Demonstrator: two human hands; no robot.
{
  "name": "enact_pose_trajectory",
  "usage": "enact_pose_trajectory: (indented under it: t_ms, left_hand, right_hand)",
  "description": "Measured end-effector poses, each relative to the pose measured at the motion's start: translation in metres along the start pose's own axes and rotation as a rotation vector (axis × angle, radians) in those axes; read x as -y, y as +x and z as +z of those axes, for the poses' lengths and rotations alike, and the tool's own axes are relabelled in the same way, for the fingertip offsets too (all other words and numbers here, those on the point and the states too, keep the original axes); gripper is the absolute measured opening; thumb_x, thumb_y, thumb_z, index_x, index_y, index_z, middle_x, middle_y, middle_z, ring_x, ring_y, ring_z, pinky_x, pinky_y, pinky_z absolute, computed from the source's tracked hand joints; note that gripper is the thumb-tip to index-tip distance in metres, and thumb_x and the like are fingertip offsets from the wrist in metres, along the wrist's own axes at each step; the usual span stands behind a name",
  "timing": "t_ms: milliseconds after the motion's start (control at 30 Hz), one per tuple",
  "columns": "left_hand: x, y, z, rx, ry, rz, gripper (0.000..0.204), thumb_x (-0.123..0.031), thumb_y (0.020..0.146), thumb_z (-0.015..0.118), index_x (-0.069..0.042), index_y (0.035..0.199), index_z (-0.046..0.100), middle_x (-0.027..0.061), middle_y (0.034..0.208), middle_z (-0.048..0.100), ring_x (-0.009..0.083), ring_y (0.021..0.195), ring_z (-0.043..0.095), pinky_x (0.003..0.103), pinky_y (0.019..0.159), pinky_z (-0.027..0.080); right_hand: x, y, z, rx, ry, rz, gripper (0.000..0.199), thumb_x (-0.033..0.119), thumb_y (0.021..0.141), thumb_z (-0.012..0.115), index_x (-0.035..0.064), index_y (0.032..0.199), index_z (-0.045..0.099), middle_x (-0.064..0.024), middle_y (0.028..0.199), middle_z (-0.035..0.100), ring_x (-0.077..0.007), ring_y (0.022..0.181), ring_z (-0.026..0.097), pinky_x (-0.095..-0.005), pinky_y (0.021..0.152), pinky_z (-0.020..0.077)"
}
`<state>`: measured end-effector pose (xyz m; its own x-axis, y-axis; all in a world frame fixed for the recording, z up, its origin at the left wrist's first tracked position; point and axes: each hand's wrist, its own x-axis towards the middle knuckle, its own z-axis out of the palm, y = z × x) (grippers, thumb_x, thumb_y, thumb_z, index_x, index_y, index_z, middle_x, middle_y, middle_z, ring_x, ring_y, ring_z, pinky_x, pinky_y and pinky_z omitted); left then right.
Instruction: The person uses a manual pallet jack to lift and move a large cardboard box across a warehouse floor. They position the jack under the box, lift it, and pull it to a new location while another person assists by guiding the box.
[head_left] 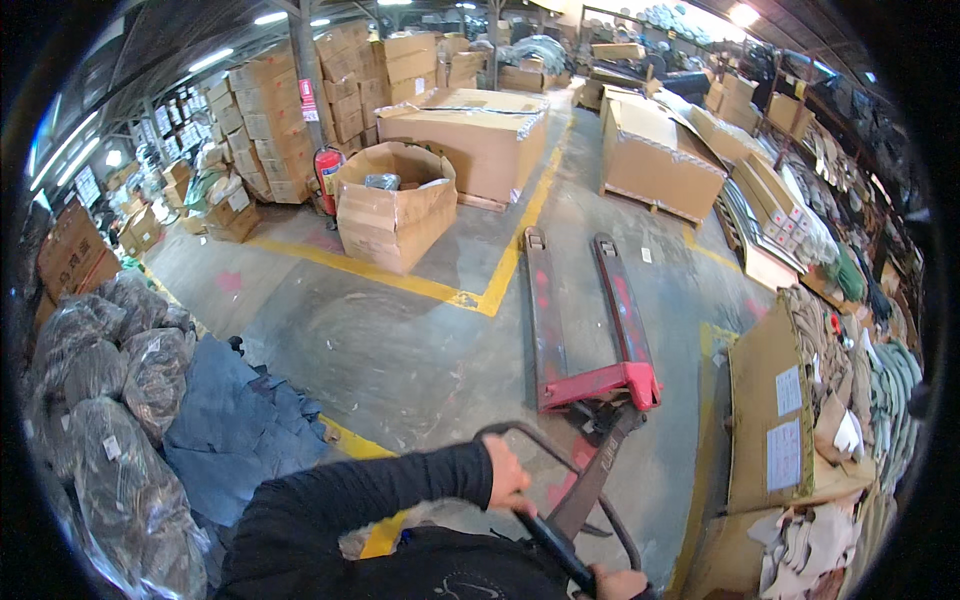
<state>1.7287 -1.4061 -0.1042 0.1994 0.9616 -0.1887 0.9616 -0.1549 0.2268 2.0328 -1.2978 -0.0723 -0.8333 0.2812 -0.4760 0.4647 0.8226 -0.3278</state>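
The left hand [508, 478] grips the black loop handle [545, 530] of a red steel pallet jack [590, 330]. The right hand [617, 583], also clenched on that handle, sits at the frame's lower edge. The jack's forks lie on the grey concrete floor [400, 350].

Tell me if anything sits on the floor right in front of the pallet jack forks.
Nothing visible does. Both hands, left and right, hold the pallet jack handle, and the bare concrete floor runs clear ahead of the fork tips. The open box stands off to the left, the big carton farther ahead-left, another pallet carton ahead-right.

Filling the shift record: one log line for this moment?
left hand: grips handle loop | right hand: on handle | pallet jack: forks empty, on floor
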Motion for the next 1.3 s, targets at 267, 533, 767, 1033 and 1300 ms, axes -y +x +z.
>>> enact_pose_trajectory:
  t_ms: [267,533,767,1033,1300]
  left_hand:
    - [0.125,-0.002,-0.144,-0.844,-0.179,-0.107,0.052,-0.050,0.081,0.065,-0.004,0.060,0.056,0.0129,0.056,0.056,0.0296,0.055,0.059,0.037,0.054,0.046]
    - [0.121,0.092,-0.176,-1.306,-0.496,-0.138,0.059,-0.061,0.079,0.062,-0.003,0.066,0.063,0.0147,0.055,0.055,0.0285,0.055,0.060,0.036,0.053,0.044]
    - [-0.008,-0.007,-0.126,-1.452,0.007,-0.571,0.047,-0.049,0.079,0.062,-0.004,0.068,0.057,0.0091,0.060,0.057,0.0245,0.050,0.056,0.032,0.051,0.044]
    - [-0.168,-0.065,-0.095,-1.155,-0.031,-0.674,0.069,-0.063,0.050,0.084,-0.005,0.082,0.067,0.0039,0.061,0.061,0.0226,0.053,0.059,0.031,0.052,0.044]
    - [-0.236,-0.014,-0.096,-1.143,0.146,-0.911,0.065,-0.047,0.071,0.079,0.003,0.109,0.062,0.0167,0.082,0.066,0.0321,0.063,0.063,0.040,0.057,0.048]
  right_hand:
    - [0.094,-0.012,-0.074,-0.872,0.237,0.190,0.037,0.009,0.073,0.076,0.0024,0.106,0.063,-0.0156,0.081,0.068,-0.0269,0.071,0.067,-0.0361,0.067,0.0529]
    - [-0.037,0.031,-0.104,-1.725,0.350,0.265,0.028,0.004,0.081,0.064,0.0009,0.106,0.052,-0.0062,0.082,0.053,-0.0145,0.071,0.052,-0.0261,0.065,0.0437]
    - [-0.117,0.044,-0.155,-1.494,0.587,-0.417,0.013,0.007,0.079,0.062,0.0012,0.088,0.054,-0.0081,0.076,0.055,-0.0171,0.067,0.054,-0.0313,0.065,0.0485]
    - [-0.157,0.068,-0.188,-1.337,0.710,-0.665,0.020,0.006,0.073,0.070,0.0024,0.087,0.056,-0.0089,0.077,0.057,-0.0220,0.068,0.058,-0.0380,0.069,0.0509]
    - [-0.144,0.174,-0.232,-1.481,0.533,-0.742,0.019,0.007,0.069,0.072,0.0013,0.081,0.058,-0.0093,0.064,0.057,-0.0204,0.056,0.056,-0.0300,0.057,0.0469]
